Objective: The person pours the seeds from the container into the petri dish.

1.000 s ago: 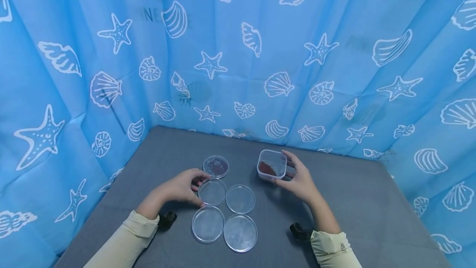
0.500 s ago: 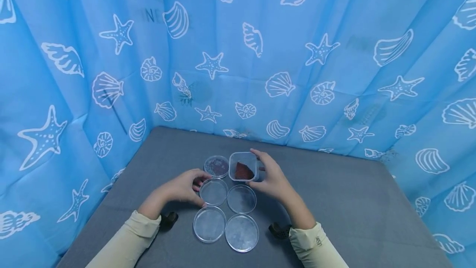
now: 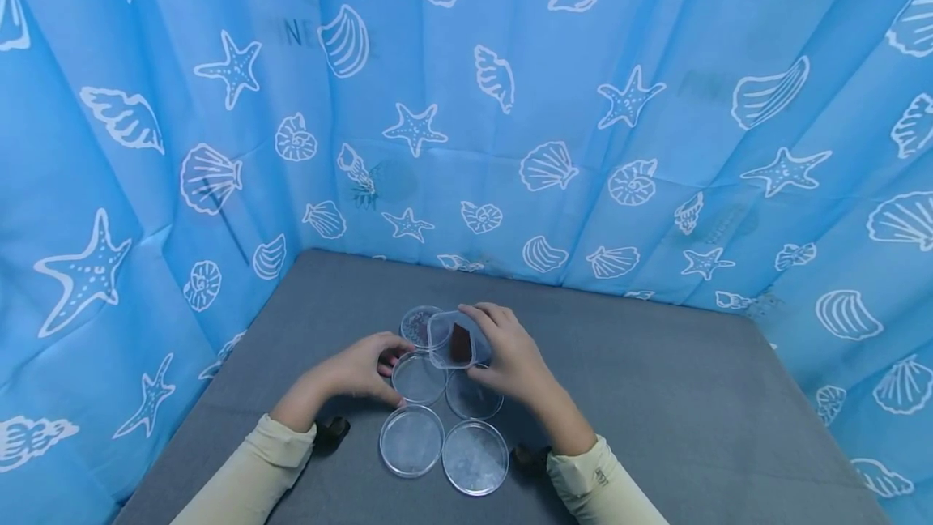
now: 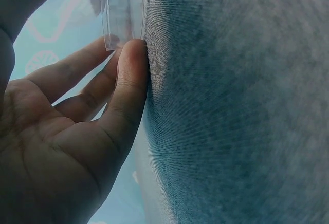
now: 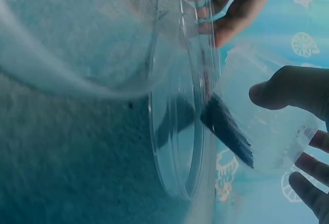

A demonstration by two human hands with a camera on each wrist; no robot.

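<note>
"Where is the square plastic tub (image 3: 442,337) hanging?"
"It's leaning over the Petri dishes (image 3: 411,441); the right hand (image 3: 509,356) is pinching its walls, the left hand (image 3: 366,367) one dish's rim (image 3: 419,380)."
"Handling?"
"Probably light; loose powder (image 3: 461,344) is likely sliding, so gripping opposite walls is wisest."

The clear tub (image 3: 446,340) has shifted left and tilted.

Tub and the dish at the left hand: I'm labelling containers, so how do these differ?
The tub is squarish; the dish is round. The tub is held tilted in the right hand; the dish lies flat on the table. The tub holds dark powder; the dish shows none. Both are see-through.
</note>
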